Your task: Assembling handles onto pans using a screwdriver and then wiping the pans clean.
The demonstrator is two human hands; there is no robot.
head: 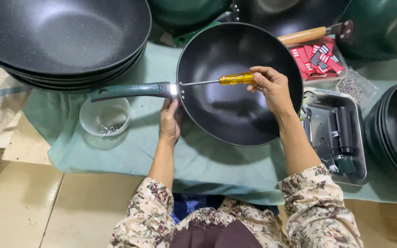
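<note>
Head view: right hand (272, 87) is closed around the yellow screwdriver (236, 79), shaft running flat across the inside of the black wok (240, 82), tip at the inner wall where the green handle (132, 90) joins. Held level like that, the tip lines up with the fasteners at the joint.

Left hand (170, 120) grips the wok rim right beside the handle joint, thumb up on the rim, fingers curled under, likely bracing the pan against the screwdriver's push.

The wok sits mid-cloth on the pale green cloth (207, 160), tilted a little toward the person. Matte black, deep round bowl, thin bright rim edge, two small rivet-like dots by the handle; can't tell if they're screws.

Left edge of cloth: clear plastic cup (105, 115) with small metal bits, within reach. Far-left corner: stack of dark woks (65, 41). Right edge: metal tray (336, 133) holding a dark power driver (344, 138).
</note>
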